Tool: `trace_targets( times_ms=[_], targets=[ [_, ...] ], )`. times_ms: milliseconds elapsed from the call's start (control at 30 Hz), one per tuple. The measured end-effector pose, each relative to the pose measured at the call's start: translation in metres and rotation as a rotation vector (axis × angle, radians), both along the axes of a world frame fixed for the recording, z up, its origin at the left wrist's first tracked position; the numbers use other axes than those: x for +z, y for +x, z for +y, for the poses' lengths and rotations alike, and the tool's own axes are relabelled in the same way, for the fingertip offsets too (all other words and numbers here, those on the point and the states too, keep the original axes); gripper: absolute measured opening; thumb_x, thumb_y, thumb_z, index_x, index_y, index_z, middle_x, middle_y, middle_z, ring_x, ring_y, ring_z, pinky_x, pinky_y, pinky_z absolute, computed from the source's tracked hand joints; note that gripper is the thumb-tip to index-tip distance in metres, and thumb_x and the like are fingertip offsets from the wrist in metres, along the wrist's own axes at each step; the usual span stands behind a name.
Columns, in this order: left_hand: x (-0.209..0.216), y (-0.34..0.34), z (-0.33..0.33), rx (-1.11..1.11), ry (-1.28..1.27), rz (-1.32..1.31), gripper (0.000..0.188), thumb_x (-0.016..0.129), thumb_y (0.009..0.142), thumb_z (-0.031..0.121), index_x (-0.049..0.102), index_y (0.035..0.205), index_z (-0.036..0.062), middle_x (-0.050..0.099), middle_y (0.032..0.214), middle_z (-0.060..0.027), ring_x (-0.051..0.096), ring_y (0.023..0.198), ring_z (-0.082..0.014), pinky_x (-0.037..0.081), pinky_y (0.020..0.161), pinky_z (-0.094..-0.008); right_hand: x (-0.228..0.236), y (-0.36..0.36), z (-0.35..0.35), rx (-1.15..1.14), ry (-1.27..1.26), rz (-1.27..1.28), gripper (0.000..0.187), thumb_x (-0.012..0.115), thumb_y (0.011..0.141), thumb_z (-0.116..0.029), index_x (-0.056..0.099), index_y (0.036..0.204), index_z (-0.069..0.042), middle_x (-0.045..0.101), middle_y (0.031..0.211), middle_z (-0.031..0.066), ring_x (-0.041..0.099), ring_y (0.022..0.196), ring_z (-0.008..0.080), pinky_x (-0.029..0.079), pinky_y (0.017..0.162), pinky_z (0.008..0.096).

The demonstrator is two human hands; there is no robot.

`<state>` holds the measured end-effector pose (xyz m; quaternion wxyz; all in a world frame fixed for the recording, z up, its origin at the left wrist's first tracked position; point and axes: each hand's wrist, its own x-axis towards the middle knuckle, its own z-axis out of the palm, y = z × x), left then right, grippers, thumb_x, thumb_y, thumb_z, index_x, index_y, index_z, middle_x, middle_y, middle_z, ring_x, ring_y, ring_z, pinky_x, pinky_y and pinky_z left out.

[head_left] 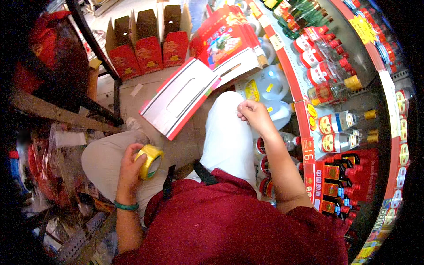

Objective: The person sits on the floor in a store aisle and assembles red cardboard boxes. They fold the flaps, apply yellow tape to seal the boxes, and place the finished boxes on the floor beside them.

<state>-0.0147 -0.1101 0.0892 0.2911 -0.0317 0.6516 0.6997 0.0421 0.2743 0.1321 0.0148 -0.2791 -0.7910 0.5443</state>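
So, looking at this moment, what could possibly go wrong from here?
1. The yellow tape roll is held only by the left hand, so a loosened grip might let it drop.
2. The right forearm appears close to the clear bottles beside it; a sideways swing could knock them.
3. The white-and-red carton lies near the right knee, so a shift of that leg might push it.
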Motion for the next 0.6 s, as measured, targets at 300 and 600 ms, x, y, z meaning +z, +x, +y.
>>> trace_targets(
  times_ms=[300,600],
  targets=[
    [-0.002,-0.001,0.002,-0.026,0.038,0.051,0.027,0.053,0.083,0.001,0.048,0.110,0.0049,0.059,0.096,-0.0055,0.058,0.083,-0.0115,0.047,0.071,-0.0230,-0.009,0.013,0.016,-0.121,-0.113,0.101,0.013,0.060,0.085,-0.018,0.058,0.081,-0.005,0.056,0.066,-0.0010,0.048,0.055,0.0054,0.038,0.049,0.0199],
    [-0.003,-0.001,0.001,-0.013,0.025,0.054,0.030,0.054,0.081,0.001,0.047,0.109,0.0051,0.057,0.095,-0.0049,0.057,0.083,-0.0113,0.047,0.072,-0.0231,0.000,-0.078,0.023,0.007,-0.174,0.194,0.014,0.060,0.083,-0.019,0.061,0.082,-0.005,0.058,0.067,-0.0001,0.051,0.059,0.0068,0.040,0.053,0.0212]
  ],
)
